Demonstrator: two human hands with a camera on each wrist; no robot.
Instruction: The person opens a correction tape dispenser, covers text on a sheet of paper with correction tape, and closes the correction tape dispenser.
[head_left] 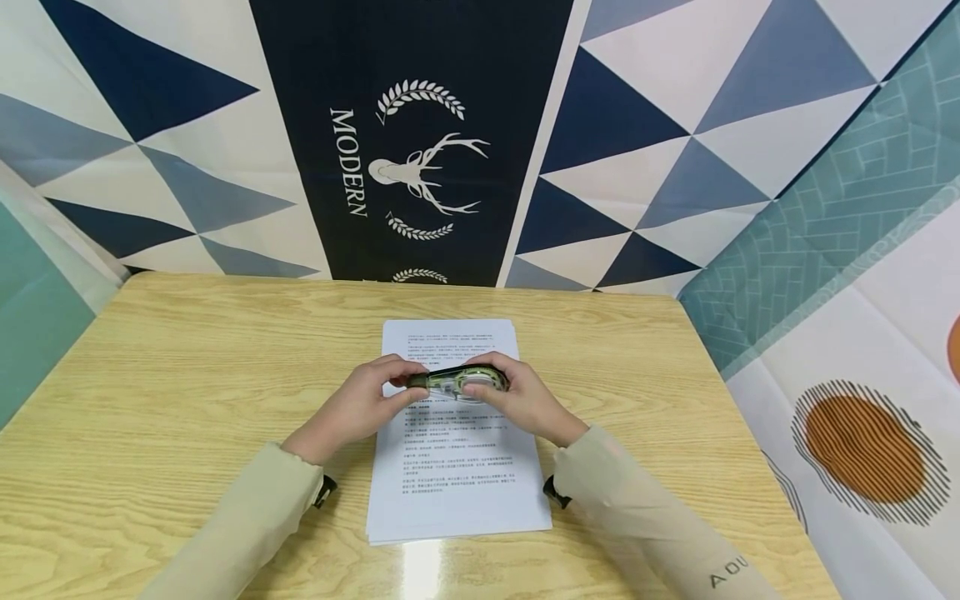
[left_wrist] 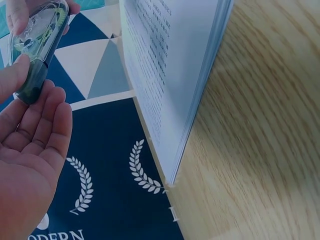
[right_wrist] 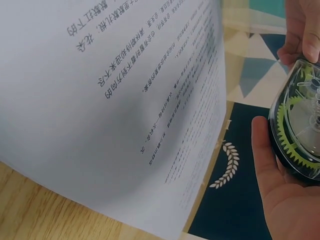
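Note:
A correction tape [head_left: 468, 381] with a clear case, green gears and a dark cap is held level above a stack of printed paper [head_left: 457, 500]. My left hand [head_left: 367, 398] pinches the dark cap [left_wrist: 32, 82] at its left end between thumb and fingers. At the other end, my right hand [head_left: 521, 396] grips the rounded body, thumb on top. In the right wrist view the case [right_wrist: 300, 125] lies against the fingers of the right hand [right_wrist: 295, 205]. Whether the cap sits fully on the tip cannot be made out.
The paper stack lies on a wood-grain table [head_left: 225, 375], its edges slightly uneven. Behind the table hangs a patterned cloth [head_left: 420, 50] with a deer head print. Another patterned cloth [head_left: 847, 333] covers the right side. Dark straps [head_left: 557, 492] show at both wrists.

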